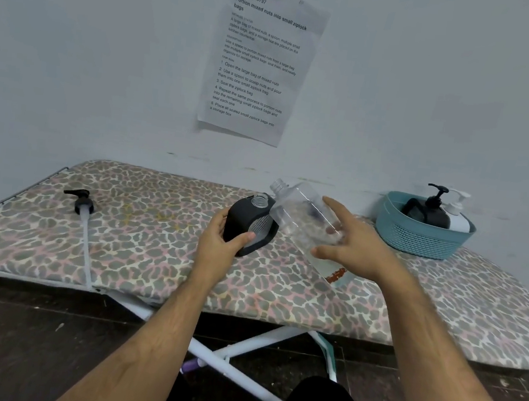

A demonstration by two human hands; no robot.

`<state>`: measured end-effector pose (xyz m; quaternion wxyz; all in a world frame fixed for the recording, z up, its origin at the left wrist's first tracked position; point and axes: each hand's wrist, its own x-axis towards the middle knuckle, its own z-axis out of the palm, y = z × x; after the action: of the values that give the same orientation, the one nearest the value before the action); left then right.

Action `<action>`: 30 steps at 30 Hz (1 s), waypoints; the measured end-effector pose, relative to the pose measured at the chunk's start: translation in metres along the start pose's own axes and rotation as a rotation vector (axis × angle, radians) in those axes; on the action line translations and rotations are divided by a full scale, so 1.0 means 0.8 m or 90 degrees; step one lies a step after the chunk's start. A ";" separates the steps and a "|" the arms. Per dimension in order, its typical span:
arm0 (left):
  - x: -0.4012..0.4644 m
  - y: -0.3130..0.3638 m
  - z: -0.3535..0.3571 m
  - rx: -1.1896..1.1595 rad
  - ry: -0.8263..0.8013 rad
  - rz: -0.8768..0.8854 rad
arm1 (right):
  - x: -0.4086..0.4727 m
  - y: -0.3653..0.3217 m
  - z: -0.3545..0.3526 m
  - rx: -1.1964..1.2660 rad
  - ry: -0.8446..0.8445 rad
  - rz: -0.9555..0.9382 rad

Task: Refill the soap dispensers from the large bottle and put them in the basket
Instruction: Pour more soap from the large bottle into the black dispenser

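Open-necked black plastic dispenser point(251, 223) upright, gripped by left hand point(222, 249). Large clear plastic bottle point(303, 219) tilted beside it, clasped by right hand point(355, 242), index finger extended.

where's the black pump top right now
In the head view the black pump lies on its side on the left part of the ironing board, its tube trailing to the near edge, well left of the left hand.
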<state>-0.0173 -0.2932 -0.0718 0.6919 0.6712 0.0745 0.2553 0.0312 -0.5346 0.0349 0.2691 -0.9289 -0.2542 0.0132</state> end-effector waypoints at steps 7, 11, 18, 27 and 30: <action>-0.002 0.002 0.000 0.009 -0.005 -0.006 | -0.002 -0.006 -0.004 -0.048 0.010 0.002; 0.000 -0.001 -0.001 0.013 -0.009 -0.018 | -0.004 -0.012 -0.009 -0.079 0.023 -0.005; -0.001 0.001 0.000 0.014 -0.008 -0.016 | -0.006 -0.022 -0.018 -0.126 0.029 -0.002; -0.001 0.001 -0.001 0.021 -0.009 -0.020 | -0.009 -0.033 -0.025 -0.144 0.028 0.003; 0.000 0.001 0.000 0.023 -0.008 -0.019 | -0.009 -0.037 -0.029 -0.152 0.028 0.003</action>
<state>-0.0178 -0.2931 -0.0715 0.6836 0.6842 0.0845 0.2395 0.0148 -0.5281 0.0686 0.1620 -0.9550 -0.2456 -0.0370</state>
